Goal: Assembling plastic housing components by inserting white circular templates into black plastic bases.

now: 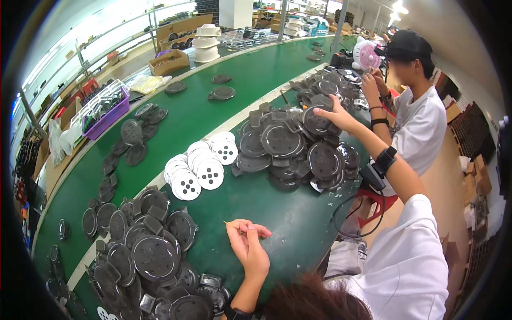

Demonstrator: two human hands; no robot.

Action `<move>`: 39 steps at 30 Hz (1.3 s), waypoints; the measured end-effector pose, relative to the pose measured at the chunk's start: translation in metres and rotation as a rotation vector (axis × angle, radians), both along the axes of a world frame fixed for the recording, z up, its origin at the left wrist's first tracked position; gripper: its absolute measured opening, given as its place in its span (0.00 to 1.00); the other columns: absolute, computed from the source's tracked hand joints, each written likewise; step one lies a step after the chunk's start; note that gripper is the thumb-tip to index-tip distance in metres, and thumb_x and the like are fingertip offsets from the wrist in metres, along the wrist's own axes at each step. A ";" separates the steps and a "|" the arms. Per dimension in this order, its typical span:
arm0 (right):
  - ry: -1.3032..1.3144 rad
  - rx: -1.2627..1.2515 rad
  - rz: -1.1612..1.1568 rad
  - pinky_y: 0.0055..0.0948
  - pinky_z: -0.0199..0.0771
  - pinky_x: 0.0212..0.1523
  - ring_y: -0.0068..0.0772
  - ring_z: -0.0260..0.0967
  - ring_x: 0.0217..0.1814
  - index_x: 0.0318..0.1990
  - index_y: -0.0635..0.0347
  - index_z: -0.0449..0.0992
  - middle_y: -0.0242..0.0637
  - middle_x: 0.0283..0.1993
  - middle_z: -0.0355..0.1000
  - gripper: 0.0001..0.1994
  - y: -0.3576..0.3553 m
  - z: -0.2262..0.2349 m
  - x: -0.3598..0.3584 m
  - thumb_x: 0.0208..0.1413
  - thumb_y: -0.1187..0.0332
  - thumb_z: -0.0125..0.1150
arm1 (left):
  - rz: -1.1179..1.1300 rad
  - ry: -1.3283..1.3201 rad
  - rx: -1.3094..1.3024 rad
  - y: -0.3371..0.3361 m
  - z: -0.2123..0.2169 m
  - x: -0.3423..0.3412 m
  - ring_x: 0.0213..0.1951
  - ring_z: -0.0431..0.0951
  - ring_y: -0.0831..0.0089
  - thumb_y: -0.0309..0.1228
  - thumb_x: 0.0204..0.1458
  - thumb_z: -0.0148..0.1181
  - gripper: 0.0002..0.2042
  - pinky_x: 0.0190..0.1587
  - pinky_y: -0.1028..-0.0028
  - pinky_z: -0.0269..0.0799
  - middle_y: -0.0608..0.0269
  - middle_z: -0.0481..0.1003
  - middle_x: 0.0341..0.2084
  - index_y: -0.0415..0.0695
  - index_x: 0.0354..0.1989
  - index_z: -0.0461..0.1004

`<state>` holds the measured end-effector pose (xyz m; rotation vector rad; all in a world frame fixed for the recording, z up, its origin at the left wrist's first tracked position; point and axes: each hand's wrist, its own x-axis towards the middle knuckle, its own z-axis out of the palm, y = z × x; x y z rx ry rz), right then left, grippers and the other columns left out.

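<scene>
My left hand (249,249) is over the green table, thumb and forefinger closed on a thin yellow stick (226,223), of which only the tip shows. Stretched out to the far right, my right hand (340,116) grips the edge of a round black plastic part (316,120) on a heap of similar parts. In that heap, more round black covers (281,140) lie stacked and overlapping. White round discs with dark dots (188,184) lie in overlapping rows between the heaps. Left of my left hand is another pile of black round parts (154,258).
A green conveyor belt (176,114) with scattered black parts runs behind a pale rail. Beyond it are a purple basket (109,114), a cardboard box (168,63) and stacked white parts (206,45). A co-worker (416,101) sits at the right, near a pink fan (367,55). A black cable (341,230) hangs beside the table edge.
</scene>
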<state>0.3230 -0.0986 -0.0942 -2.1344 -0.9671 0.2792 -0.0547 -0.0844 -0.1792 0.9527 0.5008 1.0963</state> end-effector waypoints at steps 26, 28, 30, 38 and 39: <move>-0.743 0.142 0.701 0.46 0.60 0.56 0.54 0.56 0.59 0.60 0.63 0.52 0.55 0.55 0.59 0.51 0.345 0.069 -0.268 0.30 0.41 0.67 | 0.037 -0.083 -0.060 -0.001 -0.007 -0.004 0.25 0.72 0.74 0.17 0.54 0.42 0.08 0.29 0.78 0.67 0.61 0.61 0.28 0.42 0.29 0.50; -0.684 0.121 0.642 0.46 0.63 0.54 0.55 0.60 0.56 0.55 0.62 0.57 0.49 0.54 0.62 0.42 0.361 0.033 -0.279 0.34 0.48 0.68 | 0.023 -0.047 -0.041 -0.002 -0.004 -0.007 0.25 0.69 0.72 0.17 0.54 0.42 0.10 0.29 0.75 0.67 0.61 0.60 0.28 0.44 0.30 0.49; -0.603 -0.058 0.566 0.47 0.61 0.56 0.54 0.58 0.59 0.55 0.64 0.57 0.50 0.56 0.60 0.38 0.383 -0.004 -0.275 0.39 0.52 0.65 | 0.007 -0.084 -0.102 -0.004 -0.008 -0.005 0.26 0.65 0.75 0.16 0.54 0.42 0.09 0.29 0.76 0.66 0.62 0.60 0.28 0.44 0.30 0.50; -0.274 0.047 0.318 0.44 0.70 0.44 0.54 0.70 0.42 0.41 0.67 0.70 0.51 0.38 0.71 0.16 0.431 -0.050 -0.215 0.42 0.70 0.56 | 0.007 -0.099 -0.147 -0.004 -0.007 -0.001 0.25 0.67 0.77 0.17 0.54 0.42 0.08 0.26 0.80 0.63 0.63 0.59 0.28 0.42 0.29 0.51; -0.235 0.206 0.311 0.41 0.71 0.40 0.49 0.71 0.38 0.36 0.67 0.71 0.48 0.33 0.71 0.12 0.435 -0.049 -0.212 0.42 0.70 0.55 | 0.012 -0.102 -0.151 -0.004 -0.008 -0.001 0.25 0.67 0.77 0.17 0.54 0.42 0.08 0.26 0.80 0.63 0.63 0.59 0.28 0.42 0.29 0.51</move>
